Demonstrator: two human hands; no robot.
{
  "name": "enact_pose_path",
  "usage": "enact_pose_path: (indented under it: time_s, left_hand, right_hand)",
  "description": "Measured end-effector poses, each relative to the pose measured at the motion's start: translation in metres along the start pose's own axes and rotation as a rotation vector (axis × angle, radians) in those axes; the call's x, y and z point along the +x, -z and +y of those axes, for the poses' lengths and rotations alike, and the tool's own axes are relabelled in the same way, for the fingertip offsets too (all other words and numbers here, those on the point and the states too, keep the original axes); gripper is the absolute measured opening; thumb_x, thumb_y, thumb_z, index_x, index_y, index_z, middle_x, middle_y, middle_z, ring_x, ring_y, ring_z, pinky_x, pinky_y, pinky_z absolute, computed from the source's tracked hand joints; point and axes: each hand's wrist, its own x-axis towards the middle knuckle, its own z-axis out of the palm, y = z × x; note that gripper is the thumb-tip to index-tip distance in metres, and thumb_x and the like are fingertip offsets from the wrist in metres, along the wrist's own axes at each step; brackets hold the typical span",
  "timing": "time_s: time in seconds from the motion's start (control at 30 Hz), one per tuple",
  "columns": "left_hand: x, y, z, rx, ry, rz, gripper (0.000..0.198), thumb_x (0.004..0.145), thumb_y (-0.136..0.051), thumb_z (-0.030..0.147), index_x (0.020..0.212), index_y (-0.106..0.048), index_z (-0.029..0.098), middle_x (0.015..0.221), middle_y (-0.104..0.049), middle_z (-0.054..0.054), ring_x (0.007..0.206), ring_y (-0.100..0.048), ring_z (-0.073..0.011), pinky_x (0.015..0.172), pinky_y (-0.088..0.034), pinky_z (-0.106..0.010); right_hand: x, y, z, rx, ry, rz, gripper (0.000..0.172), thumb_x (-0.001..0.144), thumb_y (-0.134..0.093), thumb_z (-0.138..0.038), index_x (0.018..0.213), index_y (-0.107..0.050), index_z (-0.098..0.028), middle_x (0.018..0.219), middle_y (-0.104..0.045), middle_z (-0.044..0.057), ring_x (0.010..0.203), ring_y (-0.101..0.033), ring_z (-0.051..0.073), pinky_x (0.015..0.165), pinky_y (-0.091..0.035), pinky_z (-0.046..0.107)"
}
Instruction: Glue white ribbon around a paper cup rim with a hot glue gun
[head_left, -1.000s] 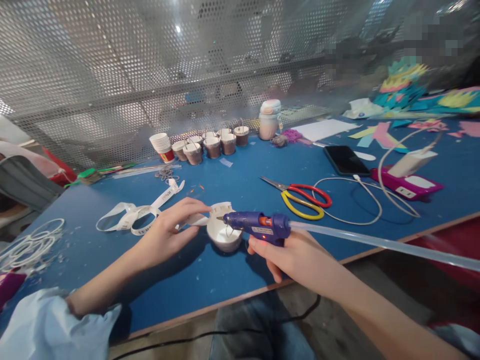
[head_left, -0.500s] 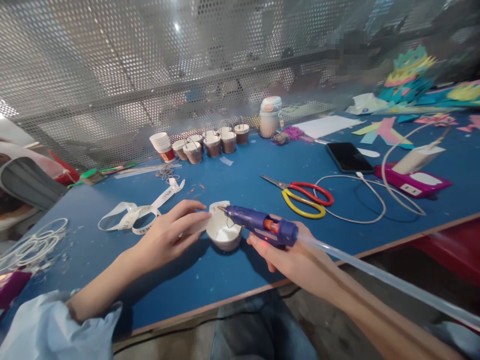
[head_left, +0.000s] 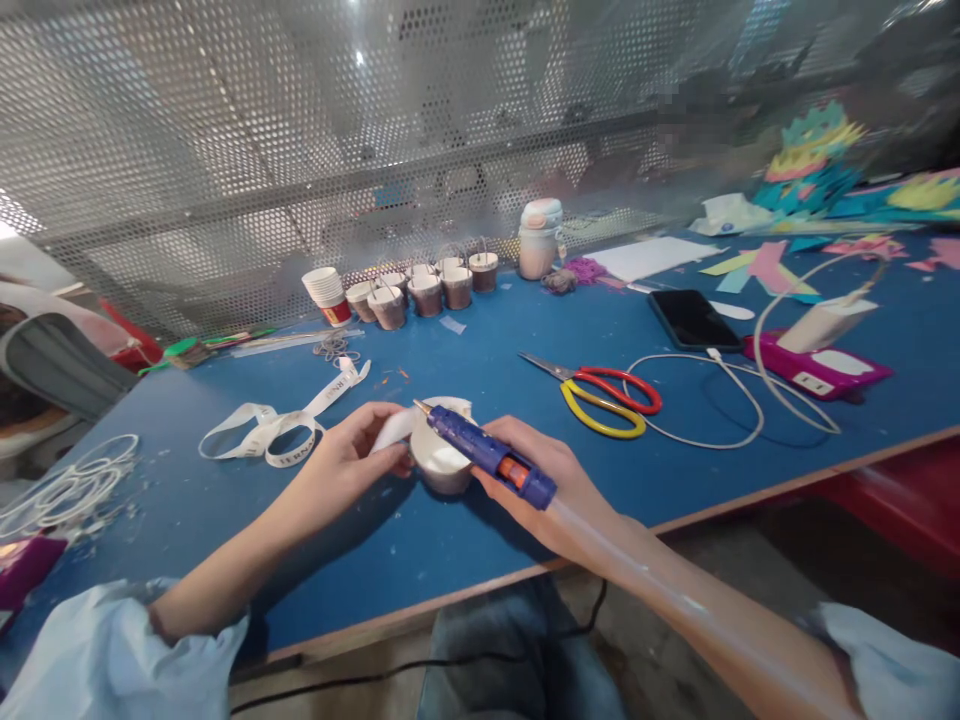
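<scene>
A small white paper cup [head_left: 442,462] stands near the front edge of the blue table [head_left: 480,350]. My left hand [head_left: 351,457] pinches a strip of white ribbon [head_left: 391,431] against the cup's left side, fingers closed on it. My right hand [head_left: 556,482] grips a blue glue gun [head_left: 487,452] whose nozzle points up and left over the cup's rim. A clear glue stick [head_left: 675,590] trails back from the gun along my right forearm.
Red and yellow scissors [head_left: 604,392] lie right of the cup. More white ribbon [head_left: 277,428] lies to the left. Several brown cups [head_left: 427,285] and a stack of paper cups [head_left: 326,292] line the back. A phone [head_left: 694,318], white cable [head_left: 720,400], pink box [head_left: 821,362].
My right hand has swung the glue gun from lying level across the cup to pointing up-left over its rim. My left hand has drawn in closer to the cup.
</scene>
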Motion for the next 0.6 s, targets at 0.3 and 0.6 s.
enact_pose_path:
  time_s: [0.3, 0.6]
  left_hand:
    - [0.011, 0.008, -0.001, -0.114, 0.079, -0.022, 0.032, 0.08, -0.063, 0.029, 0.109, -0.054, 0.018, 0.086, -0.06, -0.001, 0.07, -0.059, -0.0121, 0.064, -0.048, -0.025]
    - [0.011, 0.029, 0.006, 0.53, -0.126, -0.221, 0.072, 0.075, -0.06, 0.019, 0.142, -0.034, 0.024, 0.086, -0.052, 0.001, 0.071, -0.051, -0.013, 0.063, -0.045, -0.025]
  right_hand:
    - [0.0, -0.02, -0.006, 0.003, -0.01, 0.085, 0.016, 0.084, -0.058, -0.015, 0.098, -0.055, -0.022, 0.089, -0.063, 0.002, 0.079, -0.061, 0.016, 0.071, -0.045, 0.026]
    - [0.005, -0.008, -0.013, -0.037, -0.173, 0.151, 0.006, 0.086, -0.057, -0.023, 0.09, -0.055, -0.02, 0.074, -0.065, 0.0, 0.063, -0.062, 0.014, 0.064, -0.048, 0.025]
